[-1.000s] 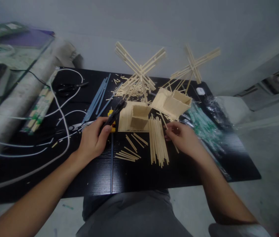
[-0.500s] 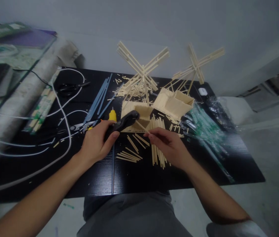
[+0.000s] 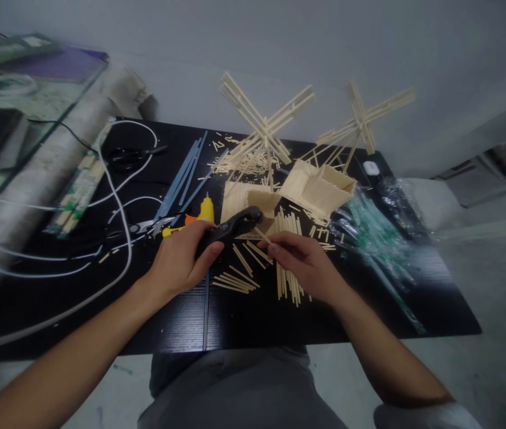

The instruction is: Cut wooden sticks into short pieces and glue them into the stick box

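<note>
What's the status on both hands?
Left hand holding black tool. Right hand pinching thin stick near the tool's end. Yellow glue gun close beside left hand.

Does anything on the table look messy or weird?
Yes! Little wooden bits are scattered messily behind the left windmill-shaped model, unlike the neater stick bundle. Crumpled plastic wrapping lies on the right, too. Nothing looks clearly broken.

Workshop, probably: glue gun [image 3: 207,210], sticks [image 3: 287,285]

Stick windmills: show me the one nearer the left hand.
The left windmill, just beyond the black tool in the left hand; the other windmill stands farther right, beside the green plastic.
</note>
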Demonstrator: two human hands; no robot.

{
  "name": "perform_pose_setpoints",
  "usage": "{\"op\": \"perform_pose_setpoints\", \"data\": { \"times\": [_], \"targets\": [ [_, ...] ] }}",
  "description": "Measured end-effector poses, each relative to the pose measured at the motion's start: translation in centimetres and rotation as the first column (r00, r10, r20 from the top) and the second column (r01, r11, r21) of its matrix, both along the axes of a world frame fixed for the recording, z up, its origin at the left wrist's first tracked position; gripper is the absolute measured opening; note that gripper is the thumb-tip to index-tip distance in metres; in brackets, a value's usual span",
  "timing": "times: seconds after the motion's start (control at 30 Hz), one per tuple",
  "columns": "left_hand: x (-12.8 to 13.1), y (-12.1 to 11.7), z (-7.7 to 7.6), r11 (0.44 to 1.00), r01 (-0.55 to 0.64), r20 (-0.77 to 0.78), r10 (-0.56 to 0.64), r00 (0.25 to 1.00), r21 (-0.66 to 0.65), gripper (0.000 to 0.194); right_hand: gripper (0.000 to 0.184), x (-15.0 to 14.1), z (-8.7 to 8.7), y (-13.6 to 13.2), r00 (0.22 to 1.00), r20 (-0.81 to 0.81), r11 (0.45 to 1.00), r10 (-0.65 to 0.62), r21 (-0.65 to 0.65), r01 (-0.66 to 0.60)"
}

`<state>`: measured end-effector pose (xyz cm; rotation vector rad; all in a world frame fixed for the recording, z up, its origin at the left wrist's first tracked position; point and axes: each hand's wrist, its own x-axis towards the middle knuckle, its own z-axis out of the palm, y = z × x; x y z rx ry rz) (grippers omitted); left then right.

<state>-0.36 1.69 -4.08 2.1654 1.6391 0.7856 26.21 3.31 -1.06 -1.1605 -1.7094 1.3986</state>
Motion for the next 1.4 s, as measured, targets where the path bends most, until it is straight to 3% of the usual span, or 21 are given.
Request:
{"op": "perform_pose_setpoints", "data": {
  "times": [0.17,0.33,0.9,1.2,1.4],
  "targets": [
    [0.4,0.0,-0.3,0.998,0.058,0.006,-0.058,0.998,0.033,0.05,0.029,-1.6,0.2,0.3,0.982,-0.177,0.998,-0.058,-0.042,0.052],
    [0.5,-0.1,-0.8,0.991,0.099,-0.001,-0.099,0.995,0.09,0.05,0.031,-3.1,1.0,0.6,0.97,-0.223,0.996,-0.094,-0.015,0.093],
    [0.7,-0.1,-0.7,0.991,0.102,-0.049,-0.098,0.994,0.089,0.058,0.033,-3.7,0.1,0.6,0.948,-0.286,0.99,-0.139,-0.025,0.138],
    [1.1,-0.3,0.1,0.995,0.098,-0.025,-0.097,0.995,0.03,0.052,0.03,-3.6,0.0,0.6,0.958,-0.259,0.99,-0.125,0.024,0.136],
    [1.4,-0.4,0.3,0.998,0.059,-0.061,-0.06,0.996,-0.009,0.048,0.023,-3.7,-0.2,0.5,0.95,-0.277,0.989,-0.145,-0.015,0.147]
  ]
}}
